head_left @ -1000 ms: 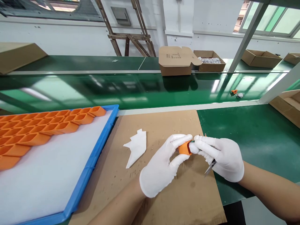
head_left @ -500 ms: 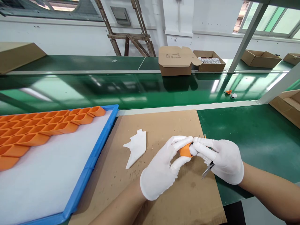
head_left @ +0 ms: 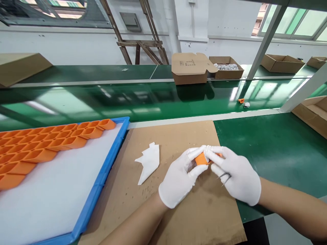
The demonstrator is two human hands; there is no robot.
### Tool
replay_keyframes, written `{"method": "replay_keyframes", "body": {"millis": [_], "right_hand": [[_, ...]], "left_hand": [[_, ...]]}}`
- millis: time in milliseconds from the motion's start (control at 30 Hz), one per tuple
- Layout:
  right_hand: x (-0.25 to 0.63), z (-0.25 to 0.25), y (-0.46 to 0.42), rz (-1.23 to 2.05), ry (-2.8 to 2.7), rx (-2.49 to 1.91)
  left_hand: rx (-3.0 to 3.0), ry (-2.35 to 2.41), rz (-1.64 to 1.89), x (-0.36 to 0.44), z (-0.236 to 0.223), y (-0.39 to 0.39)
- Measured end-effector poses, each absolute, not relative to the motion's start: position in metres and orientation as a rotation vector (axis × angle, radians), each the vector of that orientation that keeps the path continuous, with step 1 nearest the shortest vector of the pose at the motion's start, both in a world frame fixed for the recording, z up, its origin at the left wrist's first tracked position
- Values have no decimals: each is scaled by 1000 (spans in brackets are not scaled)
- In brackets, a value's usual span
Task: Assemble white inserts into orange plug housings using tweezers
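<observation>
Orange piece (head_left: 201, 159): above the cardboard sheet (head_left: 184, 136), toward its right edge.
Left hand (head_left: 180, 178): grip pinched round the piece, likely steadying it.
Right hand (head_left: 236, 175): fingertips against the piece; grip also grasping tweezers (head_left: 225, 174), apparently tucked aside to free the fingertips.
Blue tray (head_left: 98, 184): left of the sheet.

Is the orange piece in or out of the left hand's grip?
In. The left hand pinches the orange piece between thumb and fingers; the right hand partly hides it.
</observation>
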State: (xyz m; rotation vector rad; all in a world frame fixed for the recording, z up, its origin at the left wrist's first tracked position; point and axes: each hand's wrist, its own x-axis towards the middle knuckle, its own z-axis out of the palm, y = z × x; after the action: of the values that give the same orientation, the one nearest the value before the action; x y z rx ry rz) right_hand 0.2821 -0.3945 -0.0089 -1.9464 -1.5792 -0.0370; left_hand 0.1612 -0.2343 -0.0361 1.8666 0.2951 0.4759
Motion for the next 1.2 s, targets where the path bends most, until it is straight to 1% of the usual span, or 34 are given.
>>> {"method": "replay_keyframes", "body": {"millis": [67, 100, 233, 267, 367, 433, 567, 733, 800, 867, 1000, 1067, 1200], "right_hand": [[293, -1, -398, 206, -1441, -1775], [297, 2, -398, 278, -1355, -1724], [305, 5, -391, 420, -952, -1765], [307, 5, -389, 524, -890, -1738], [313, 7, -384, 991, -918, -1491], [316, 8, -384, 1196, -958, -1390], [312, 4, -387, 1264, -844, -1348], [301, -5, -387, 1175, -691, -1274], [303, -8, -385, 1186, -676, -1275], [307, -11, -382, 1274, -616, -1279], [309, -22, -374, 1401, -426, -1323], [305, -27, -373, 1446, -397, -1311], [298, -36, -372, 1660, -380, -1170]], "left_hand": [[1723, 319, 423, 163, -36, -231], [1670, 331, 408, 164, -35, -229], [1721, 274, 442, 162, -29, -227], [1761, 235, 455, 161, -28, -227], [1862, 98, 466, 158, -25, -227], [1893, -19, 483, 156, -26, -227], [1937, -197, 538, 156, -28, -227], [1968, -157, 531, 157, -26, -230], [1971, -112, 546, 158, -25, -234], [1972, -22, 591, 158, -27, -240], [1947, 141, 808, 159, -38, -250], [1980, 74, 913, 159, -41, -253], [2047, -55, 1001, 159, -38, -253]]}}
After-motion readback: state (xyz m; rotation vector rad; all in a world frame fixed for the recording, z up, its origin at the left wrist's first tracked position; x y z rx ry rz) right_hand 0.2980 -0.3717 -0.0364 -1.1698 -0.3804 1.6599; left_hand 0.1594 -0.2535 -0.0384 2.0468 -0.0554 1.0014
